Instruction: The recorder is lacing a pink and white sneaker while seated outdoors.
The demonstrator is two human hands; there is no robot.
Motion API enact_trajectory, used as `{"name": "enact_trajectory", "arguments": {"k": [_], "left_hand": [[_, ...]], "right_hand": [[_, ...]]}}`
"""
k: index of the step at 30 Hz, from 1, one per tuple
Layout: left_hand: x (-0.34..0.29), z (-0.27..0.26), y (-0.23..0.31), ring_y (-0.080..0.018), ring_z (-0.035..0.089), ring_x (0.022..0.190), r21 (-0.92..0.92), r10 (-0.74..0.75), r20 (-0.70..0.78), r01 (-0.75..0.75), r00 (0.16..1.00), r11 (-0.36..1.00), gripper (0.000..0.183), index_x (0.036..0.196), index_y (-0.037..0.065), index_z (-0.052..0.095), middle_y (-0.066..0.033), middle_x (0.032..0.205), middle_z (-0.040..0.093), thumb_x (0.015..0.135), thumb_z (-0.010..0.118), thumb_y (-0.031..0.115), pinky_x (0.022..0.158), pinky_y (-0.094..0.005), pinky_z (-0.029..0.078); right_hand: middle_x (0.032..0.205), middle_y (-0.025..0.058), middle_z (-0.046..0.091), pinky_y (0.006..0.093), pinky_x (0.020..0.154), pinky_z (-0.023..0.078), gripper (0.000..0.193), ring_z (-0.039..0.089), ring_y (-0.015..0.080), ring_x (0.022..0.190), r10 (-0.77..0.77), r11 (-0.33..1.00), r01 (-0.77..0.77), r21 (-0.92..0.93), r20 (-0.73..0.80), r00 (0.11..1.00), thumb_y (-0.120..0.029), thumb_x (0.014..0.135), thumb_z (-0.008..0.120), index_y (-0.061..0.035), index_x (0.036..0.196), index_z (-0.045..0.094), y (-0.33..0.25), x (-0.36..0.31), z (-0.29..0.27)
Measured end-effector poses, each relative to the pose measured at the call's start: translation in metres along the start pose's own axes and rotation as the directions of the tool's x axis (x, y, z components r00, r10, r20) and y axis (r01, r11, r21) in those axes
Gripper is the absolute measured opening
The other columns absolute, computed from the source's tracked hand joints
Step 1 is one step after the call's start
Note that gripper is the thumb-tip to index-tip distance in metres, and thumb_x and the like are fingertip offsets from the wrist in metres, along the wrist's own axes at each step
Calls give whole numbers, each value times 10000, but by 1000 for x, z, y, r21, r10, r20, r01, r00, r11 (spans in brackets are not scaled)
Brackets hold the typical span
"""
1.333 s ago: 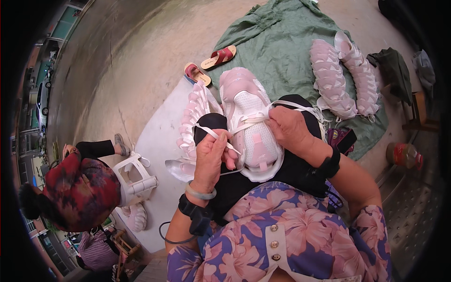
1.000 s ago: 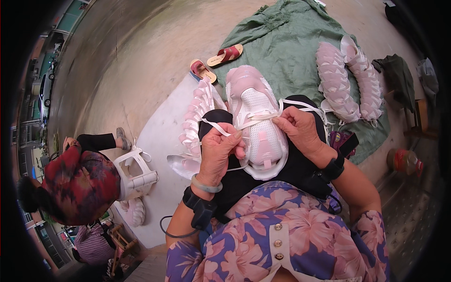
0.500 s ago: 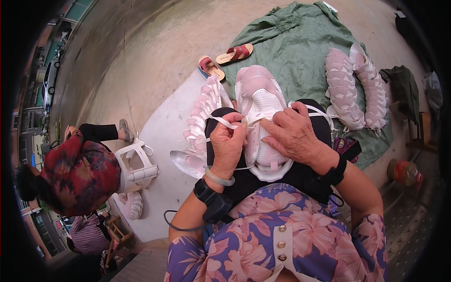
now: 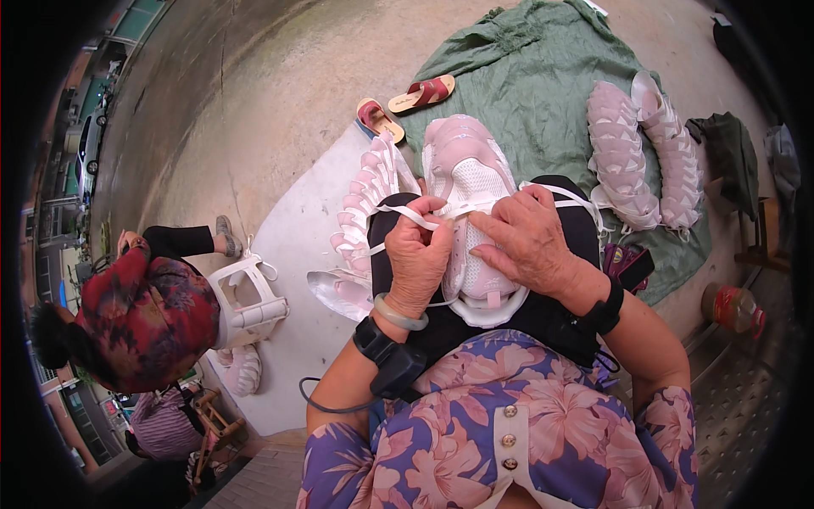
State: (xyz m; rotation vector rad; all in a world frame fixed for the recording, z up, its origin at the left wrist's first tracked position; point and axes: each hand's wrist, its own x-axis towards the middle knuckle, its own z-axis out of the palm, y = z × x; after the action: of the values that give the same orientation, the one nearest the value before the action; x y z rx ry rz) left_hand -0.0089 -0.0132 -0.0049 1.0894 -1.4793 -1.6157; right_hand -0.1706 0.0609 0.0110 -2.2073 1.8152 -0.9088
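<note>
A pink-and-white shoe upper [image 4: 462,144] lies on my lap, toe end pointing away, with white mesh over its front. My left hand [image 4: 417,259] is closed, pinching a flat white shoelace [image 4: 404,213] at the left side of the lacing. From the right, my right hand [image 4: 534,246] grips the upper beside the eyelets, its forefinger and thumb bent over the opening. More white lace [image 4: 570,197] runs out to the right over my dark-clad knee. What lies under the right fingers is hidden.
Stacked pink-and-white uppers [image 4: 623,153] lie on a green cloth [image 4: 526,64] at right; another stack [image 4: 365,191] stands by my left knee. Red slippers [image 4: 421,93] lie ahead. At left, a person [image 4: 148,314] sits near a white plastic stool [image 4: 246,297]. A plastic jug [image 4: 729,307] stands at right.
My left hand has turned slightly and its fingers have shifted along the lace. My right hand stays on the upper, almost unmoved.
</note>
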Motion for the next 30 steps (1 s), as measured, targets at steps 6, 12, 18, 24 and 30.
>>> {"name": "enact_trajectory", "arguments": {"k": [6,12,18,24,30], "left_hand": [[12,-1,-5,-2,470,626,153,29,125,-48,992,987,252,1033,-3,508,26,761,536,799,601,-13,540,-130,371],[4,-4,11,-15,426,455,40,-147,82,144,986,989,179,856,57,472,39,588,518,825,640,110,380,-157,303],[-20,-11,30,-78,513,542,645,164,157,-227,974,730,335,925,17,495,-34,696,547,725,720,163,443,-227,388],[-20,-10,23,-279,584,716,645,310,331,-453,891,615,464,1077,-26,512,-156,870,568,676,686,131,625,-329,477],[-19,-14,13,-301,592,704,622,415,320,-519,852,586,279,1033,-13,558,-162,841,590,762,563,52,627,-337,477]], "right_hand": [[797,30,501,418,838,332,373,504,212,780,44,997,-44,63,-1,999,-204,656,698,-127,1006,598,1,0,1],[788,28,510,445,846,324,324,514,210,782,64,995,-64,71,2,998,-160,700,664,-145,1018,605,4,-2,2],[769,25,520,449,841,325,240,533,200,764,54,998,-54,-14,4,999,-113,722,625,-140,960,618,-3,2,-1],[721,27,514,391,734,338,85,533,206,702,34,998,-34,52,-4,999,-114,694,635,-115,769,594,-15,4,6],[702,28,518,375,701,331,126,533,207,674,66,998,-66,13,-81,994,-166,674,671,-108,722,570,-19,7,21]]}}
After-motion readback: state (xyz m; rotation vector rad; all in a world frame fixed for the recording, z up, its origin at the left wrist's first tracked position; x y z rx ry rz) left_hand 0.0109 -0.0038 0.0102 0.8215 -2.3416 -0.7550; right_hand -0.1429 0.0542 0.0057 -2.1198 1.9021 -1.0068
